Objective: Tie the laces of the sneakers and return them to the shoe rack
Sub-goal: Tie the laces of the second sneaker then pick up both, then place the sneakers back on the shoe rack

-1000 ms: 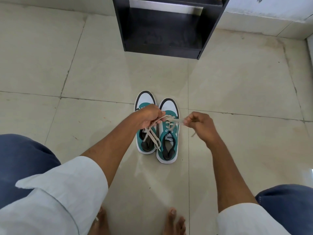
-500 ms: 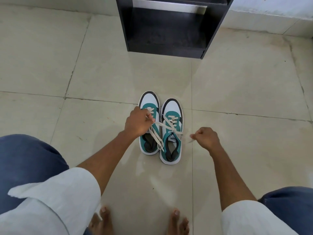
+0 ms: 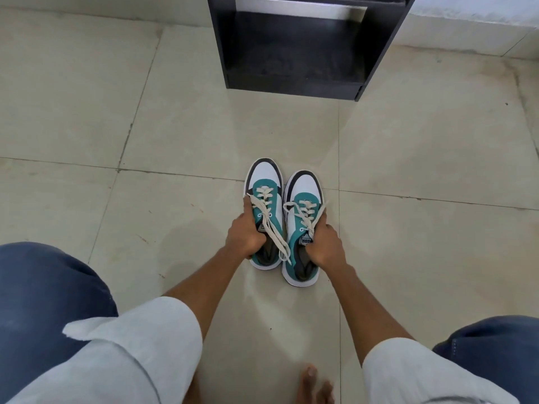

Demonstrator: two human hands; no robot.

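Note:
Two teal, white and black sneakers stand side by side on the tiled floor, toes pointing away from me. My left hand (image 3: 243, 233) grips the left sneaker (image 3: 264, 182) at its collar, fingers inside the opening. Around the collar of the right sneaker (image 3: 303, 191) my right hand (image 3: 328, 246) is closed the same way. Cream laces (image 3: 269, 225) trail loosely over the left sneaker's tongue and opening; those on the right sneaker lie across its top. The black shoe rack (image 3: 294, 83) stands straight ahead, its lowest shelf bare.
Beige floor tiles (image 3: 145, 126) spread out on all sides. My knees in blue trousers fill the lower corners, and a bare foot (image 3: 313, 383) shows at the bottom edge. A pale wall base (image 3: 466, 27) runs behind the rack on the right.
Both hands have let go of the lace ends they were pulling apart and dropped onto the sneakers, each now gripping a collar. The view has shifted slightly.

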